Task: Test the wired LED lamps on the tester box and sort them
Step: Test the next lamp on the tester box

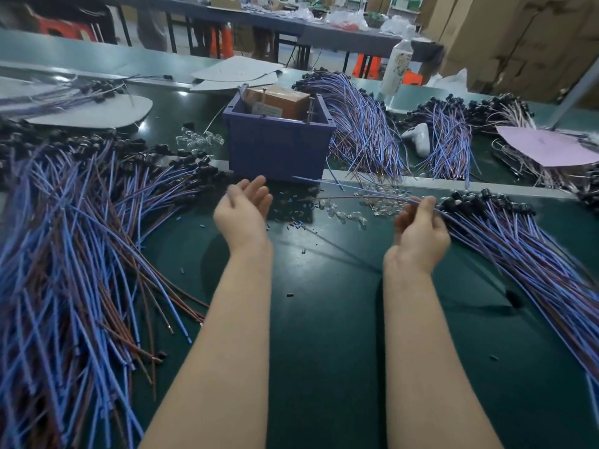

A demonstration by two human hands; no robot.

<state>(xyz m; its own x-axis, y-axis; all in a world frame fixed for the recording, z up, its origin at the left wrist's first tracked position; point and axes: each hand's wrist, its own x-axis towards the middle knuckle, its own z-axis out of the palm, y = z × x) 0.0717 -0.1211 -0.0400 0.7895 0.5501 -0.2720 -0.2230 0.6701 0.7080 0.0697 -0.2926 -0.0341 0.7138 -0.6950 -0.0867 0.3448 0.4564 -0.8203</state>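
Forearms [227, 351] stretched over green table [324, 335]; right hand [421, 230] pinches one wired lamp [409, 199]
Left hand [244, 207] empty, palm up, fingers loosely spread; lamp's wires point left, short of blue tester box [278, 147]; lamp piles [81, 247] flank both arms.

Both bare forearms reach forward from the lower edge of the view, nearly parallel and well apart. The left grip [243, 207] is raised with its palm turned up and inward, fingers loosely extended and slightly spread, holding nothing; it is a little blurred. The right grip [421, 230] shows its back, fingers curled inward, thumb and forefinger pinching a pair of thin blue and brown insulated wires [356, 196] that stick out to its left
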